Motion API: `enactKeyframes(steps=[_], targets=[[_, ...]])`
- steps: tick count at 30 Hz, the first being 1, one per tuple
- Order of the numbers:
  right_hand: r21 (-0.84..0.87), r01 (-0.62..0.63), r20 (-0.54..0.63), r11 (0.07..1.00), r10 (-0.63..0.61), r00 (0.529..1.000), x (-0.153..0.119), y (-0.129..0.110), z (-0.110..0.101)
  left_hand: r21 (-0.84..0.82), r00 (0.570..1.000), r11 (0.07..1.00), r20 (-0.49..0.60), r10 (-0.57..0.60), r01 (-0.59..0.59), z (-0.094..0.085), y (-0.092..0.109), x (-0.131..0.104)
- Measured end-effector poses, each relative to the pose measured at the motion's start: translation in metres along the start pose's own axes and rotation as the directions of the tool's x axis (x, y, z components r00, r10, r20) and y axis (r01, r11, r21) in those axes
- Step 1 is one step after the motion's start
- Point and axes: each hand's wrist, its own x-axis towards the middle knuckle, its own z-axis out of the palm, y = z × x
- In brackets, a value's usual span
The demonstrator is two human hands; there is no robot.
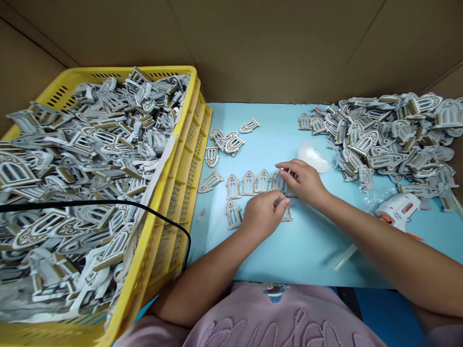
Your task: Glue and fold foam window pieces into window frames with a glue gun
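Arched window-shaped pieces (248,183) lie in two short rows on the light blue tabletop. My left hand (263,212) is closed in a pinch over the lower row and hides part of it. What sits between its thumb and forefinger is too small to make out. Just above it, my right hand (304,182) reaches in with fingers apart and stretched over an arched window piece (278,181) near the right end of the upper row. The fingertips are at that piece; whether they touch it I cannot tell.
A yellow crate (170,193) heaped with window pieces stands at left, a black cable (144,208) across it. Another pile (383,140) lies at back right. A white glue gun (400,209), a glue stick (344,258) and a clear-white dish (315,156) are near my right arm.
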Motion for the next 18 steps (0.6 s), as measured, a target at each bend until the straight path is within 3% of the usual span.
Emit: enactKeyframes(steps=[3,6,8,10,13,16,18], targets=[[0.183,-0.07,0.212,0.981,0.03,0.977,-0.004,-0.013,-0.02,-0.167,0.995,0.981,-0.01,-0.097,0.094,-0.003,-0.004,-0.002],[0.311,-0.163,0.449,0.937,0.006,0.894,-0.009,-0.021,-0.029,-0.286,0.989,0.948,0.0,-0.148,0.142,-0.004,-0.006,-0.005],[0.342,-0.211,0.514,0.916,0.006,0.858,-0.01,-0.023,-0.031,-0.329,0.987,0.931,0.014,-0.161,0.156,-0.006,-0.007,-0.008],[0.338,-0.234,0.526,0.912,0.024,0.85,-0.01,-0.023,-0.031,-0.34,0.986,0.927,0.015,-0.163,0.159,-0.008,-0.009,-0.011],[0.284,-0.232,0.48,0.93,0.072,0.874,-0.005,-0.021,-0.028,-0.285,0.987,0.947,-0.022,-0.158,0.145,-0.015,-0.014,-0.019],[0.22,-0.217,0.343,0.951,0.133,0.93,0.007,-0.018,-0.018,-0.176,0.99,0.98,-0.084,-0.113,0.097,-0.021,-0.021,-0.028],[0.178,-0.198,0.239,0.964,0.153,0.959,0.015,-0.018,-0.005,-0.018,0.992,0.999,-0.124,-0.03,0.028,-0.022,-0.024,-0.032]])
